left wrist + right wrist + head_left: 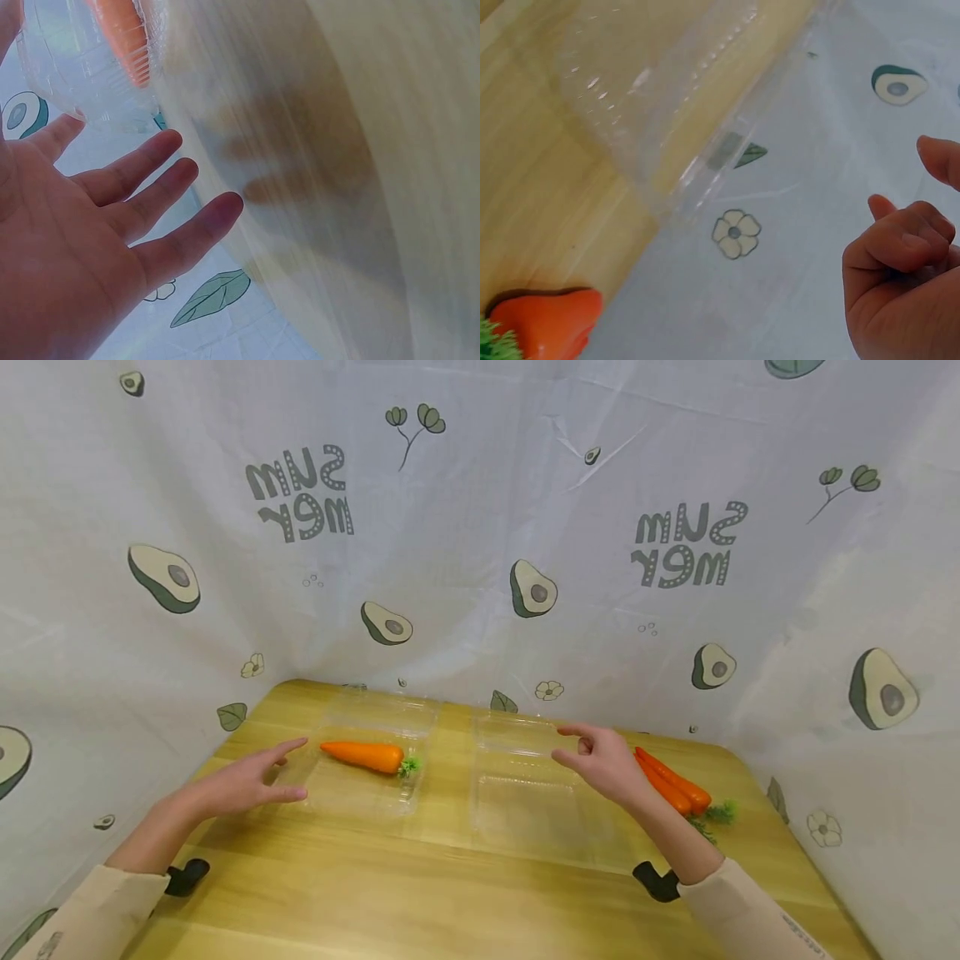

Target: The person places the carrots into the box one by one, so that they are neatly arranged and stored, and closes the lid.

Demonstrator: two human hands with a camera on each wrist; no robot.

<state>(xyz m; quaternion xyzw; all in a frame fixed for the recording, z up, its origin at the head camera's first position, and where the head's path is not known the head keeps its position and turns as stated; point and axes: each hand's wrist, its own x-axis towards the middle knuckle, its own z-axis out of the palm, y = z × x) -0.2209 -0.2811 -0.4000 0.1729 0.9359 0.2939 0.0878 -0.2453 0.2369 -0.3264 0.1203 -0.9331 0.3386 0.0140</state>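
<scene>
An orange carrot (363, 756) with a green tuft lies in a clear plastic box (405, 802) whose lid is folded back. Beside the box's left edge, my left hand (243, 781) holds nothing; its fingers spread in the left wrist view. A second clear plastic box (525, 814), also with its lid back, stands to the right with nothing in it. My right hand (603, 764) hovers by that box's right side, forefinger and thumb apart, other fingers curled in, holding nothing. Two more carrots (678, 781) lie together right of this hand, partly hidden by the arm.
Both boxes stand on a wooden table (360, 893), with their lids toward the back. A white curtain (465, 527) printed with avocados and flowers hangs behind the table and along its sides.
</scene>
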